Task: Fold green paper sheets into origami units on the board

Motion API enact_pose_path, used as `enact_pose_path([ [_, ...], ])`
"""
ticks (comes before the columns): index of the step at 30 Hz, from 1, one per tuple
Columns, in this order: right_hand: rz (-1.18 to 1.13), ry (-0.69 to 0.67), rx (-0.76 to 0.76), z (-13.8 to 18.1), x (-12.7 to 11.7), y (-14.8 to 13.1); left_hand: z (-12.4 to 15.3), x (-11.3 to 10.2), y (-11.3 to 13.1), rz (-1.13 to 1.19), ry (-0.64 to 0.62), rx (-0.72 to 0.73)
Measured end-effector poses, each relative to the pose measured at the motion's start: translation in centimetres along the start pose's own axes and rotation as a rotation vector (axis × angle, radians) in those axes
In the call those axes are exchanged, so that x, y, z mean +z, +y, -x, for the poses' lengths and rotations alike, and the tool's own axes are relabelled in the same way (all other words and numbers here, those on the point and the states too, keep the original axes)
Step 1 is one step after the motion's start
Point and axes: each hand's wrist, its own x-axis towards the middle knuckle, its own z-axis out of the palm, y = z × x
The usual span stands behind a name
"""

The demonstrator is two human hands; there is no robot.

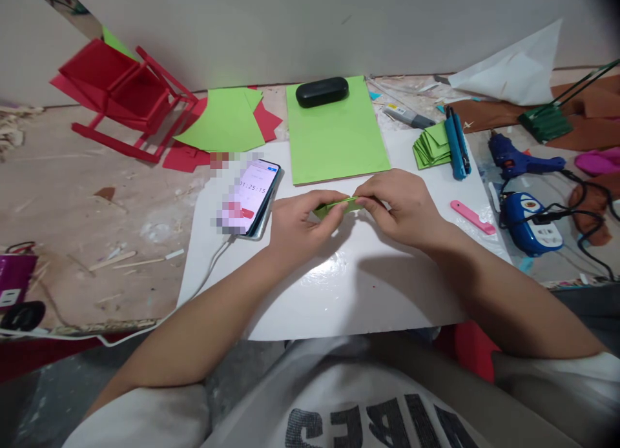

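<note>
Both my hands meet over a white sheet [339, 286] on the table. My left hand [298, 225] and my right hand [404, 206] pinch the two ends of a small folded green paper piece [338, 206], held just above the sheet. The fingers of both hands are closed on it. A large green paper sheet [334, 138] lies just beyond my hands, with a black case [322, 91] on its far edge. A phone [254, 196] showing a timer lies to the left of my left hand, with a white cable running from it.
A red paper chair model [126, 96] stands at far left beside green and red papers [225, 122]. Right of the sheet are a stack of folded green pieces [431, 144], blue tool [456, 143], pink cutter [472, 217], blue glue gun [513, 157], power strip [530, 222].
</note>
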Motion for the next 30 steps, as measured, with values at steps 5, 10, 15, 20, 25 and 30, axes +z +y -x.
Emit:
enact_pose_path([
  [5, 0.053, 0.021, -0.104, 0.0, 0.4, -0.3, -0.1, -0.3, 0.4, -0.027, -0.108, 0.095],
  [10, 0.078, 0.035, -0.137, -0.2, -0.2, 0.6, -0.1, -0.2, -0.3, -0.093, -0.079, 0.204],
  [15, 0.152, 0.036, -0.127, -0.5, -1.3, 1.8, -0.6, -0.4, -1.4, -0.202, -0.047, 0.309],
  [20, 0.239, 0.03, -0.091, -0.6, -2.2, 2.7, -1.1, -0.9, -2.3, -0.32, -0.064, 0.341],
  [25, 0.218, 0.005, -0.092, -0.6, -1.5, 2.3, -1.2, -0.5, -3.0, -0.323, -0.021, 0.434],
  [30, 0.159, -0.005, -0.095, -0.3, -0.2, 1.3, -0.8, -0.2, -2.8, -0.344, -0.051, 0.452],
])
